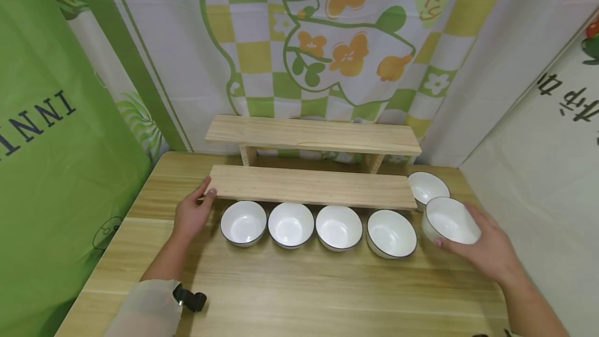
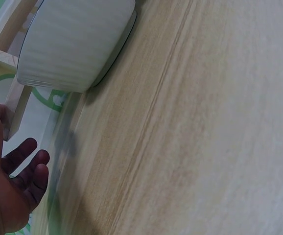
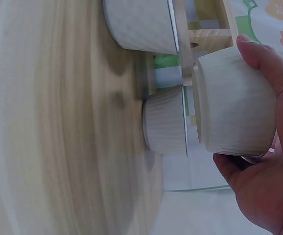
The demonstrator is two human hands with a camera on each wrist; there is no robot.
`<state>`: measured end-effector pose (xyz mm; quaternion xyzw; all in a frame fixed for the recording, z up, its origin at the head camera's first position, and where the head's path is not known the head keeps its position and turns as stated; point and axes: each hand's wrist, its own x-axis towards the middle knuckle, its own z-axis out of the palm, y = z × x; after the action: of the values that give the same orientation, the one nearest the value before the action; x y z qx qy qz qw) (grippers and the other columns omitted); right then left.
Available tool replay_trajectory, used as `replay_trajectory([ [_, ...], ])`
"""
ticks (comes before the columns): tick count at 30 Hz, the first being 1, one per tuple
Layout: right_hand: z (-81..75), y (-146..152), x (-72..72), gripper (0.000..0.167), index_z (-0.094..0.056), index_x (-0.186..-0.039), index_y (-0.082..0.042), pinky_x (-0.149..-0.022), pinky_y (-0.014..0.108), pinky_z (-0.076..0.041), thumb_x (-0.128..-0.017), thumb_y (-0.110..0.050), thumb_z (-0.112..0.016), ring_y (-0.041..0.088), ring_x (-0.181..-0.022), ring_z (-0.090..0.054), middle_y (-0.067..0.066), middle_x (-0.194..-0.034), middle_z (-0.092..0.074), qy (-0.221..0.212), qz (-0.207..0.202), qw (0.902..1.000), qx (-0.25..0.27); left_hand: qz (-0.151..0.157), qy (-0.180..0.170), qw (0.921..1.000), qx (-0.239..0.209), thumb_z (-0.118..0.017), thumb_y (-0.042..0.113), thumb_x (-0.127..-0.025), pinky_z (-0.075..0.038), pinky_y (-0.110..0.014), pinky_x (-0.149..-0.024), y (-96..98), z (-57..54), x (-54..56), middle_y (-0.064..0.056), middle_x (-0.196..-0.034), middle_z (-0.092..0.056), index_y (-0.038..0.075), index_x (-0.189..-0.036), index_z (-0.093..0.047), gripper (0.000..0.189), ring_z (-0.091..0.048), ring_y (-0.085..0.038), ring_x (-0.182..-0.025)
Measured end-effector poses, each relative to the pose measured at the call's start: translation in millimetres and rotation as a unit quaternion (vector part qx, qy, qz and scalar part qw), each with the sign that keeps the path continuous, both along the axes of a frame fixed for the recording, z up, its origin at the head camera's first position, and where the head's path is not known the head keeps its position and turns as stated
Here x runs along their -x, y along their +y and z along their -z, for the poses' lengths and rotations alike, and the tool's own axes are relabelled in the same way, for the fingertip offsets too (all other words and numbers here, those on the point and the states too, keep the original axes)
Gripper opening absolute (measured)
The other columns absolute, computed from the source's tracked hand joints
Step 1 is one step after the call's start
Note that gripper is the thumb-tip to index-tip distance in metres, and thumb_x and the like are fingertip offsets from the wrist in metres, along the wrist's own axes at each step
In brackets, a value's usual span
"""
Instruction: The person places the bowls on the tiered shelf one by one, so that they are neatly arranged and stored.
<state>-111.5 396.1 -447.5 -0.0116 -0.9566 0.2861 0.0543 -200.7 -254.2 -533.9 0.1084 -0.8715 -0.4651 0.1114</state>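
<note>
My right hand (image 1: pixel 491 246) holds a white bowl (image 1: pixel 451 221) with a dark rim by its side, thumb and fingers on opposite sides. In the right wrist view that bowl (image 3: pixel 237 103) is off the tabletop and tilted. Just behind it a matching bowl (image 1: pixel 428 189) stands on the table by the right end of the shelf's lower board (image 1: pixel 313 186). At that board's left end is my left hand (image 1: pixel 193 215), its thumb at the front corner. In the left wrist view the other fingers (image 2: pixel 41 171) are loosely bent, holding nothing.
Several white bowls (image 1: pixel 244 222) stand in a row along the front of the lower board. A higher wooden board (image 1: pixel 313 135) is behind it, against a printed curtain (image 1: pixel 262 56). Fabric walls, green (image 1: pixel 47 170) and white (image 1: pixel 543 170), flank the wooden table (image 1: pixel 299 295).
</note>
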Motion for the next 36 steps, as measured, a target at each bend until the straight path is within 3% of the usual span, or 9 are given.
replay_trajectory([
  [11, -13.1, -13, 12.7, 0.119, -0.027, -0.164, -0.007, -0.094, 0.073, -0.036, -0.074, -0.05, -0.092, 0.061, -0.132, -0.038, 0.033, -0.157, -0.034, 0.001, -0.011, 0.9999, -0.004, 0.003, -0.01, 0.9999, -0.011, -0.058, 0.058, -0.102, -0.054, -0.037, -0.082, -2.8, 2.1, -0.6, -0.017, -0.132, -0.068, 0.035, -0.151, -0.055, 0.054, -0.069, -0.033, -0.107],
  [17, -15.0, -21, 18.5, 0.119, -0.028, -0.163, -0.005, -0.098, 0.074, -0.034, -0.074, -0.049, -0.093, 0.06, -0.134, -0.038, 0.031, -0.157, -0.035, 0.005, -0.021, 0.9998, 0.004, -0.002, -0.01, 0.9998, -0.02, -0.059, 0.058, -0.101, -0.053, -0.03, -0.078, -2.3, 2.7, -1.2, -0.016, -0.132, -0.068, 0.036, -0.15, -0.055, 0.054, -0.069, -0.032, -0.106],
  [21, -16.9, -26, 21.4, 0.119, -0.028, -0.163, -0.003, -0.101, 0.076, -0.032, -0.073, -0.047, -0.094, 0.06, -0.135, -0.037, 0.032, -0.156, -0.035, 0.011, -0.025, 0.9996, 0.006, -0.001, -0.011, 0.9998, -0.016, -0.059, 0.058, -0.101, -0.053, -0.032, -0.079, -1.3, 2.2, -0.6, -0.016, -0.133, -0.068, 0.036, -0.15, -0.055, 0.054, -0.069, -0.032, -0.105],
  [36, -23.9, -45, 34.0, 0.12, -0.026, -0.165, -0.008, -0.099, 0.077, -0.034, -0.074, -0.053, -0.091, 0.062, -0.138, -0.034, 0.032, -0.162, -0.028, -0.007, -0.032, 0.9994, -0.008, -0.006, -0.008, 0.9997, -0.021, -0.059, 0.058, -0.101, -0.054, -0.031, -0.078, 0.8, 1.4, 0.2, -0.015, -0.131, -0.069, 0.036, -0.15, -0.055, 0.053, -0.069, -0.032, -0.103],
])
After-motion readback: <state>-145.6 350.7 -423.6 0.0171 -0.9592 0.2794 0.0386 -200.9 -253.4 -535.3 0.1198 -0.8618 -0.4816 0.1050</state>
